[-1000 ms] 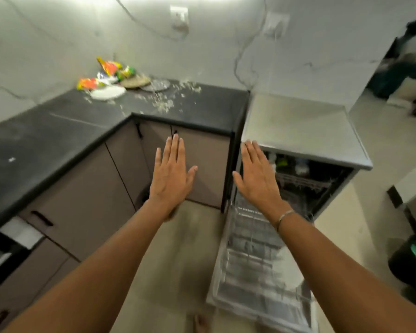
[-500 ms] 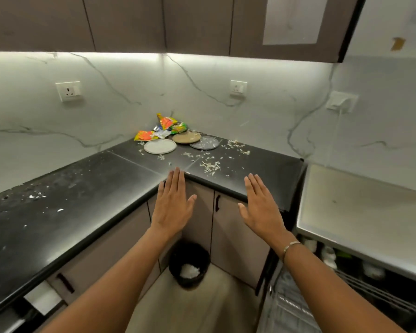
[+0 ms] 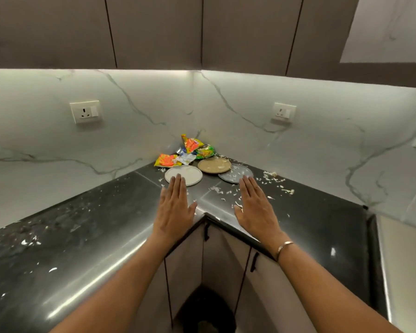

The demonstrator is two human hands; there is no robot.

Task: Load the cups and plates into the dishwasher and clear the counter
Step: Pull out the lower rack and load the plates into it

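Left hand, right hand: flat, palms down, fingers extended together, holding nothing, over black stone counter. Round white plate, tan plate, grey plate in corner beyond fingertips.

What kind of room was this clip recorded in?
Most likely a home kitchen: a dark L-shaped counter under wall cabinets, a marble-look backsplash with power sockets, and three used plates beside snack wrappers in the corner.
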